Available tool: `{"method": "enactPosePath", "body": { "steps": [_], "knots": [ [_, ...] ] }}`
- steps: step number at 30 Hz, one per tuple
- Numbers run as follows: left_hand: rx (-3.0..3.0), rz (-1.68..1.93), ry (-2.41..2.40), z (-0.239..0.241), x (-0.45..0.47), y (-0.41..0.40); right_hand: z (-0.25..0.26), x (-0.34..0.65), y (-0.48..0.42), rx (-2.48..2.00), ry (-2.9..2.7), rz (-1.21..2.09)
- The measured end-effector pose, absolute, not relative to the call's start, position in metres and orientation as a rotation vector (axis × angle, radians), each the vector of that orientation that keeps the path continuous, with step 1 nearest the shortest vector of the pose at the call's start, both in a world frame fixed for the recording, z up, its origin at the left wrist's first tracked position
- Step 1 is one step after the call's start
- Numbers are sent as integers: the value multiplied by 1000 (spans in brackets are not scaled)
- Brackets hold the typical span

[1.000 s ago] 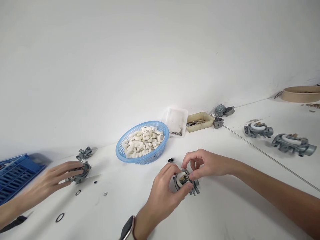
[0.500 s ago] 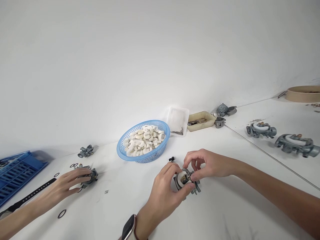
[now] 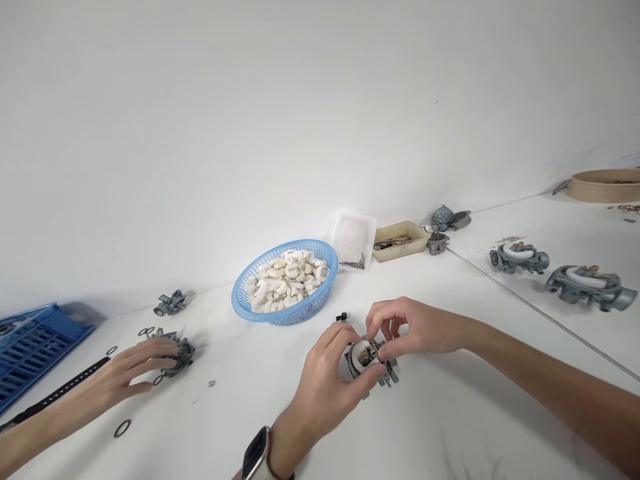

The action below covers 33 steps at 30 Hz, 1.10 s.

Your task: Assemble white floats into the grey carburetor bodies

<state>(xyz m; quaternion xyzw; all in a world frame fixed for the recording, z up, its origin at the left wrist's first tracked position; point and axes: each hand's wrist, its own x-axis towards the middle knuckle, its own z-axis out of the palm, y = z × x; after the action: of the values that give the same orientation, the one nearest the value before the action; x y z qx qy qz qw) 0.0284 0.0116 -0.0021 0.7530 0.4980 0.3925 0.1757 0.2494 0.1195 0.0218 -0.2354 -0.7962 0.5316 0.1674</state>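
My left hand [image 3: 327, 377], with a watch on its wrist, is closed around a grey metal carburetor [image 3: 390, 373] on the white table. A curved white float [image 3: 356, 353] sits in the carburetor's upturned side, with brass parts beside it. At its right edge, the thumb and fingers of my right hand [image 3: 407, 328] are pinched together over the float's hinge end. Whatever lies between those fingertips is too small to make out. Just behind my left fingers is a small black part [image 3: 341, 317].
A blue basket [image 3: 235, 293] holds many white floats. Behind are a white tray [image 3: 345, 233] and a cream tray [image 3: 400, 252]. Carburetors [image 3: 520, 257] stand at right. At left, another person's hand [image 3: 145, 360] touches a carburetor [image 3: 184, 357], near black rings [image 3: 122, 428] and a blue crate [image 3: 40, 347].
My hands stay on the carburetor, with only slight finger movement. The other person's thumb has shifted off a small black ring. The whole view has moved slightly.
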Motion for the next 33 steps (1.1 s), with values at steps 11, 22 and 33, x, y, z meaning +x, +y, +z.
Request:
{"method": "enactPosePath", "body": {
  "steps": [11, 22, 33],
  "knots": [
    [2152, 1124, 1398, -1, 28, 12, 21, 250, 121, -697, -2314, 1458],
    [2223, 1122, 1397, -3, 27, 13, 25, 250, 117, -693, -2309, 1415],
    [2228, 1097, 1414, -4, 27, 13, 24, 251, 117, -665, -2324, 1395]
  ]
}}
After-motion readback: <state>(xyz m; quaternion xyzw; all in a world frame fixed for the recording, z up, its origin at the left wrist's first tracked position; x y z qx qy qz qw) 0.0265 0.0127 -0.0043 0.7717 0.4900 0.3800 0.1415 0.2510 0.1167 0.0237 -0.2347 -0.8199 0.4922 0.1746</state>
